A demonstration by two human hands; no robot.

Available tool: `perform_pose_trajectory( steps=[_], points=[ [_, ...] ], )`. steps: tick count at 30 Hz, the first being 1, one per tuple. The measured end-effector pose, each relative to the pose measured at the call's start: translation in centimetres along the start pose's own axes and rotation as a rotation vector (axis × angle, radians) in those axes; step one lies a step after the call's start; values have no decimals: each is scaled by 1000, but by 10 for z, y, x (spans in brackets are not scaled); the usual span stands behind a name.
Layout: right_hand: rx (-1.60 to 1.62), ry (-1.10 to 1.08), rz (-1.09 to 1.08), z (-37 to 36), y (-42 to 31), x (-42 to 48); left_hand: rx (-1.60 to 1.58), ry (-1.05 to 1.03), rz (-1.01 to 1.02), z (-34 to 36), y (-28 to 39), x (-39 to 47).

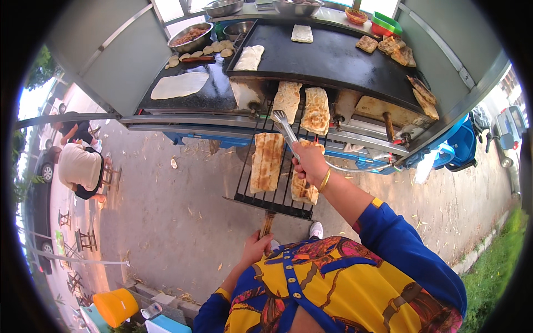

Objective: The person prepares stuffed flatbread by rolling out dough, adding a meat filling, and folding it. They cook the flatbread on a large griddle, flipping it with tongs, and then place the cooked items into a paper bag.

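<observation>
My left hand [255, 249] grips the wooden handle [267, 224] of a black metal grill rack [245, 199], drawn partly out from under the griddle. Metal tongs [287, 131] are in my right hand [310, 163], held over the rack with their tips close to a browned flatbread [287, 100] at the back left. Beside that one lies a second browned flatbread [315, 111]. Nearer to me rests a striped, browned flatbread [266, 162]. My right hand partly hides another flatbread [305, 189] at the front right.
The black griddle [325, 54] carries two pale dough pieces [249, 57] and several browned flatbreads [391, 45]. Left of it, rolled dough [179, 85], a rolling pin [198, 59] and a bowl of filling [190, 35] sit on a dark worktop. A gas hose [362, 168] hangs below. People [81, 162] sit at left.
</observation>
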State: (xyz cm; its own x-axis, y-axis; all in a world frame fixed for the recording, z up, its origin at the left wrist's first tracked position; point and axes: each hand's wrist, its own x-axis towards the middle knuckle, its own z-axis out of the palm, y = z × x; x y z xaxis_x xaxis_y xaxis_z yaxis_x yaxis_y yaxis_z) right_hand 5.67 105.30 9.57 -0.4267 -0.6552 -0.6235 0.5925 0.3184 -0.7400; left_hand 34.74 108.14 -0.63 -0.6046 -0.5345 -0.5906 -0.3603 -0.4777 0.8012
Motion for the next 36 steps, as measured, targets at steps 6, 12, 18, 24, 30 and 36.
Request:
perform_pose_trajectory(
  steps=[6, 12, 18, 24, 30, 36],
  points=[
    [276, 165, -270, 34, -10, 72, 7, 41, -38, 5, 3, 1],
    [470, 66, -213, 32, -40, 141, 40, 36, -44, 1, 4, -5],
    [272, 164, -257, -37, -18, 114, 270, 86, 31, -2, -5, 6],
    [-740, 101, -713, -96, -2, 26, 251, 74, 53, 1, 0, -5],
    [-1770, 435, -1184, -54, -15, -41, 259, 61, 55, 1, 0, -5],
    [-2258, 888, -1231, -40, -32, 42, 224, 29, 91, 5, 18, 2]
  ],
)
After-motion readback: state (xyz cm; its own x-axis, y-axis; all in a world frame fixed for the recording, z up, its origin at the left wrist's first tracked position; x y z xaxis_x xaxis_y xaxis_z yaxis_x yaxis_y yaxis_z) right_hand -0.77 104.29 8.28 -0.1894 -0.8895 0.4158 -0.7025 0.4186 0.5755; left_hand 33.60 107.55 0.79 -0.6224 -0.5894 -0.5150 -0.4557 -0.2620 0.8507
